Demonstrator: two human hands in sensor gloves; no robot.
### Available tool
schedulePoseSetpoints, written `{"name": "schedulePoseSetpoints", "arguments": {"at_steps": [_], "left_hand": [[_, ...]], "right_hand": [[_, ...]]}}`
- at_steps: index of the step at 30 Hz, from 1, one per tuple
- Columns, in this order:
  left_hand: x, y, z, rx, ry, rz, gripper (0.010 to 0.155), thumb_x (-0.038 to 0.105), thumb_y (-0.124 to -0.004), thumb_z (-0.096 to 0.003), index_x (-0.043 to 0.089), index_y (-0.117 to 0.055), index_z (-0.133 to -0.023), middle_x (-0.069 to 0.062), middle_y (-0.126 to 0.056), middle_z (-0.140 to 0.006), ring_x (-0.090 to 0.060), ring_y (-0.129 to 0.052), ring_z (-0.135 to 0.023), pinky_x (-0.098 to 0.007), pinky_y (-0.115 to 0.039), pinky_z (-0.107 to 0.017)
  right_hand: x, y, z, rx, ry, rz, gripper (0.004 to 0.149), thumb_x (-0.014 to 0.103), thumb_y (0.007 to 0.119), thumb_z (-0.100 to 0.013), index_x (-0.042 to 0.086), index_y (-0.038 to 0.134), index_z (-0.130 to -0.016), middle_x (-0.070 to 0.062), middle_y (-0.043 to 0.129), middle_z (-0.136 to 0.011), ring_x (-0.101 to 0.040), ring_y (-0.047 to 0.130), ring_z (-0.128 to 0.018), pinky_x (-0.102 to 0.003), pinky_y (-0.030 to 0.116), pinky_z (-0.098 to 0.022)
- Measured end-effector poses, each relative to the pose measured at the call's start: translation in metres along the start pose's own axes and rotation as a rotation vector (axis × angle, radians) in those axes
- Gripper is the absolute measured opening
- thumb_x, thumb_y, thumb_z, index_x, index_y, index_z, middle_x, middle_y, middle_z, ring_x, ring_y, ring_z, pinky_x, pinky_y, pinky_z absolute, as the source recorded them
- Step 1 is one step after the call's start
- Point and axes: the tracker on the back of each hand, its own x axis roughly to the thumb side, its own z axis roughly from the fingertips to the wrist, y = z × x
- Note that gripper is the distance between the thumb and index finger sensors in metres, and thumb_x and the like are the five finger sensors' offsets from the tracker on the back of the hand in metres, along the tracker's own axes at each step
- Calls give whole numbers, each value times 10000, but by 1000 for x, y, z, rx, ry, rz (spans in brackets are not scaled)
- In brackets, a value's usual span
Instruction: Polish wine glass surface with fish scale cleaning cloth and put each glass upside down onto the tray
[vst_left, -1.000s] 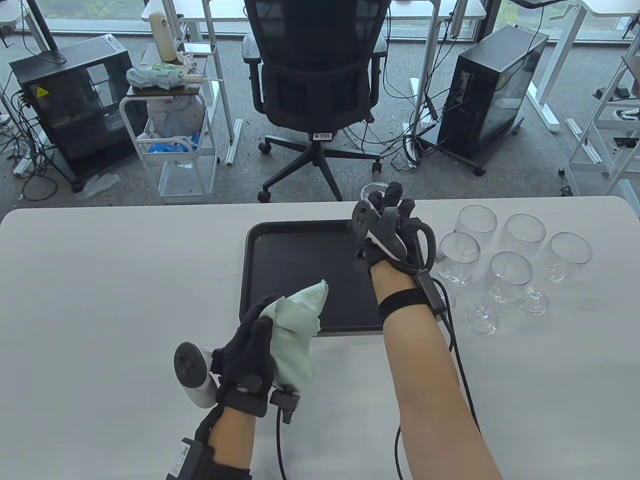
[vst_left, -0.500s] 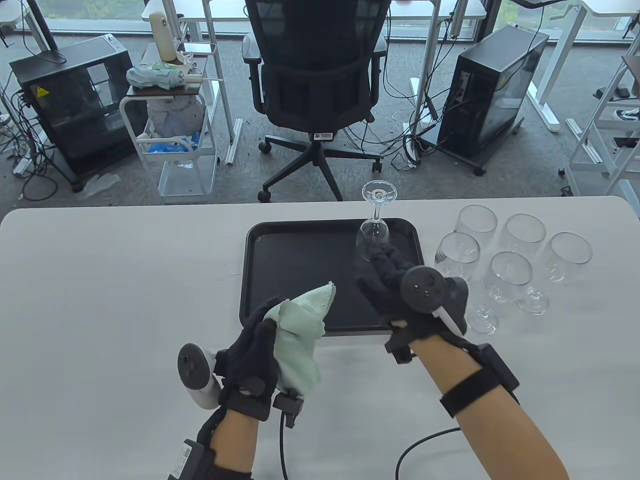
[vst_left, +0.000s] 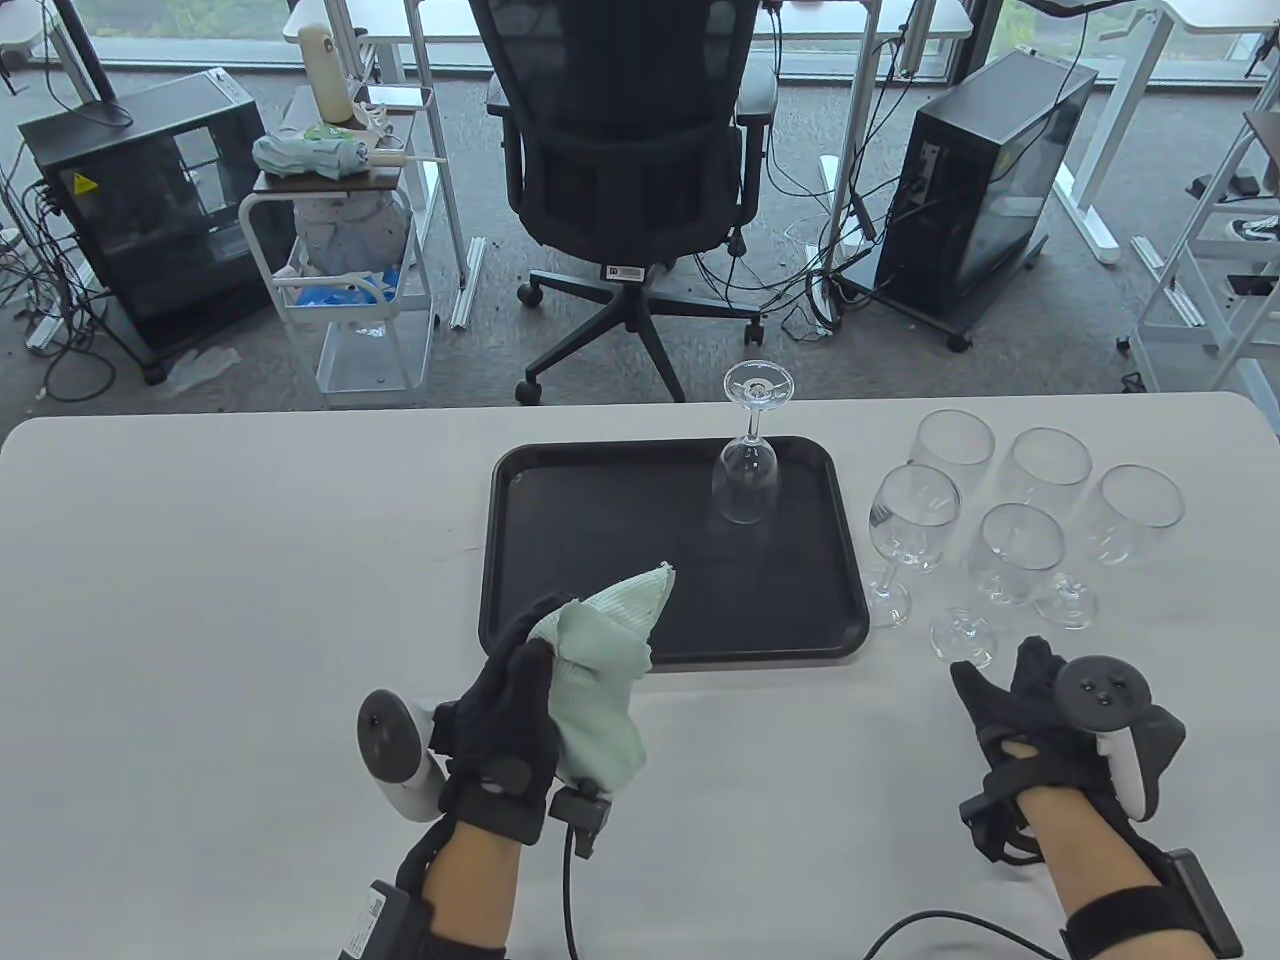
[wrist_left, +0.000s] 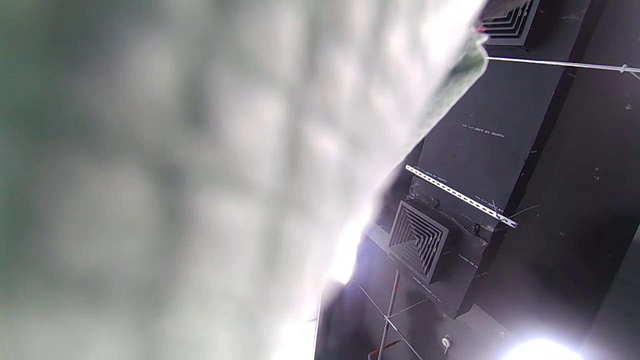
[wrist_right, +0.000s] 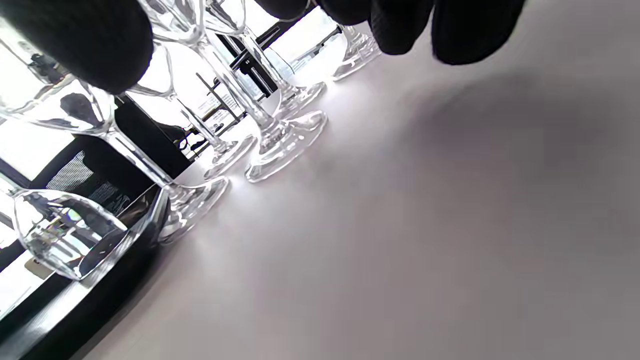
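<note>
1. Toward the upper middle of the table view, one wine glass (vst_left: 747, 480) stands upside down on the far right part of the black tray (vst_left: 560, 560), foot up.
2. Right of the tray, five more glasses (vst_left: 1015, 525) stand upright on the table (vst_left: 200, 600), close together; the nearest one (vst_left: 1018, 560) has its foot just beyond the right hand.
3. At the lower right, the right hand (vst_left: 1050, 715) lies low over the table with fingers relaxed and spread, holding nothing.
4. At the lower middle, the left hand (vst_left: 505, 705) grips the pale green cloth (vst_left: 600, 670) bunched in its curled fingers, near the tray's front edge; the left wrist view shows only blurred cloth.
5. The step in hand looks like fetching the next glass. The stems are thin and the bowls crowd together, so a good pick takes the nearest glass by the stem or low on the bowl and lifts it straight up, clear of its neighbours, before bringing it to the cloth.
</note>
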Motion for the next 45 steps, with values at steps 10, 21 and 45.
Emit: {"name": "schedulePoseSetpoints", "arguments": {"at_steps": [10,21,45], "left_hand": [[6,-6,0,-16,-26,-13,538,583,-595,-578,289,-669,-1023,-28,-653,-1116,-369,-709,-992,-623,-786,-611],[6,-4,0,-5,-19,-16,540,586,-592,-578,292,-666,-1025,-26,-650,-1119,-365,-703,-997,-621,-779,-619],[5,-26,1,-117,-43,-147,556,608,-595,-567,315,-664,-1034,-6,-583,-1174,-373,-514,-1109,-726,-466,-751]], "right_hand": [[21,27,-41,-128,165,-214,756,604,885,-454,269,564,-1050,-150,365,-1148,-475,376,-1006,-609,458,-697],[6,11,-31,-142,80,-372,445,436,867,-495,335,761,-915,-123,570,-1108,-447,523,-992,-654,490,-683],[185,67,178,-484,-1083,517,491,380,882,-495,327,741,-962,-53,920,-834,-313,787,-892,-586,677,-636]]}}
